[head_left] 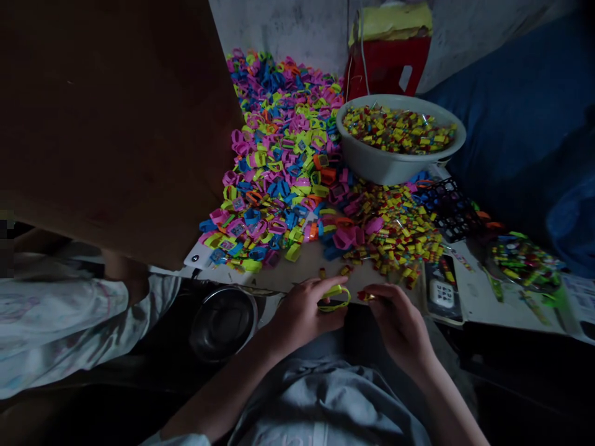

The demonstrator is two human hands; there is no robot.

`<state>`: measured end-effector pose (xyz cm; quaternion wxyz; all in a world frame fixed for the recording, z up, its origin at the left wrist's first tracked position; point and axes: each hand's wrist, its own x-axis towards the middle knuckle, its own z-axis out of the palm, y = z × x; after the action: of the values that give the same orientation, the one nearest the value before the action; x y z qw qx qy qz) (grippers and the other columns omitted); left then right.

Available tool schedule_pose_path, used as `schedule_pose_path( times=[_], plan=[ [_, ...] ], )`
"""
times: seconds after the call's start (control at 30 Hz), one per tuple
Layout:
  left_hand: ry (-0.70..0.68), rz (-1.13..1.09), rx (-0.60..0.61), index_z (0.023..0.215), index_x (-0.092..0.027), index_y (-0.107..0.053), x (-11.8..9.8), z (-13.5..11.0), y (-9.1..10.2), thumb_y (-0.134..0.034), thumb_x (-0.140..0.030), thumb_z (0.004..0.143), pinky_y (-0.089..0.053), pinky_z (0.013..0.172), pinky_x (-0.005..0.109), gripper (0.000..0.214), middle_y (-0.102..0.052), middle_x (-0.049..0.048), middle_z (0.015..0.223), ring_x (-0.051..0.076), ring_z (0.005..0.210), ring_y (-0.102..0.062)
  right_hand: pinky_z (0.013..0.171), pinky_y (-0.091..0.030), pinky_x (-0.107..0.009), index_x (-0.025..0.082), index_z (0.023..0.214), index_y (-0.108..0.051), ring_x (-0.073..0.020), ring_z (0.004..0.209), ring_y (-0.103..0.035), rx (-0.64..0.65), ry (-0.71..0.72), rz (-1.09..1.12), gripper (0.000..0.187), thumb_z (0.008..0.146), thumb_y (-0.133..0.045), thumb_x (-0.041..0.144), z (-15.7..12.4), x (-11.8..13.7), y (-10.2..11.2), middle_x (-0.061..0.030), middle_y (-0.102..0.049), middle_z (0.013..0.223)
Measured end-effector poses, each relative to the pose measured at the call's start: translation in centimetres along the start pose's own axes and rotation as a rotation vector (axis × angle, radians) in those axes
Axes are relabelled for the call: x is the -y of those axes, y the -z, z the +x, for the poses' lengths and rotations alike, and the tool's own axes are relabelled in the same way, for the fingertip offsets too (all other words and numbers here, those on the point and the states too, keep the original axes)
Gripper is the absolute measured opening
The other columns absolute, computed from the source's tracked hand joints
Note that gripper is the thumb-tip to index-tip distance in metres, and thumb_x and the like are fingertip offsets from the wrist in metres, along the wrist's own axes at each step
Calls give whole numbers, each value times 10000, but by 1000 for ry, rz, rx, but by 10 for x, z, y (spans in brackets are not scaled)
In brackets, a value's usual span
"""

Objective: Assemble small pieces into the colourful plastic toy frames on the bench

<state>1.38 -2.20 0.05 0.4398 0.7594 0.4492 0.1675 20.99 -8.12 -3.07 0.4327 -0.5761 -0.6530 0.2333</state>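
Observation:
My left hand (304, 313) is closed around a yellow-green plastic band (335, 298), held over the near edge of the work surface. Just to its right, my right hand (400, 322) pinches a small yellow and red piece (366, 297) at its fingertips, close to the band. Beyond both hands lies a heap of small yellow and red pieces (400, 238). Farther back and to the left spreads a big pile of pink, blue, yellow and orange plastic bands (279, 155).
A grey basin (395, 164) full of the small pieces stands at the back. A metal bowl (223, 322) sits left of my hands. Another person in light clothing (69, 316) is at the left. A black grid tray (449, 207) and loose parts lie right.

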Motion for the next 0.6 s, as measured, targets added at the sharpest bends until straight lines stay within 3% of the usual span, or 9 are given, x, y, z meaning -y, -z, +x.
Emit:
schedule_pose_path(
  times=[0.27, 0.43, 0.53, 0.6],
  plan=[
    [-15, -46, 4, 1331, -266, -586, -2, 0, 1, -680, -368, 811, -497, 936, 320, 538, -702, 56, 1169, 234, 1055, -656, 737, -499, -308, 232, 1063, -551, -192, 853, -637, 150, 104, -159, 152, 990, -418, 217, 1, 3, 0, -69, -674, 949],
    [67, -271, 146, 1287, -237, -609, 5, 0, -3, -675, -397, 816, -518, 729, 255, 502, -737, 53, 1025, 199, 860, -685, 609, -397, -291, 217, 906, -542, -179, 674, -591, 226, 234, -433, 61, 933, -535, 271, 0, 6, 6, -25, -629, 747],
    [100, -434, 248, 1204, -168, -643, 14, 2, -7, -679, -310, 783, -516, 749, 250, 446, -730, 90, 1042, 205, 899, -682, 568, -330, -284, 220, 838, -530, -158, 600, -564, 269, 265, -479, 65, 897, -554, 236, -7, 6, 3, 4, -601, 662],
    [111, -414, 309, 1178, -153, -655, 21, 2, -7, -666, -283, 770, -518, 733, 255, 428, -732, 99, 1024, 213, 892, -685, 580, -324, -284, 224, 821, -539, -154, 597, -563, 312, 271, -462, 67, 885, -554, 221, -12, 5, -4, 9, -609, 664]
  ],
)
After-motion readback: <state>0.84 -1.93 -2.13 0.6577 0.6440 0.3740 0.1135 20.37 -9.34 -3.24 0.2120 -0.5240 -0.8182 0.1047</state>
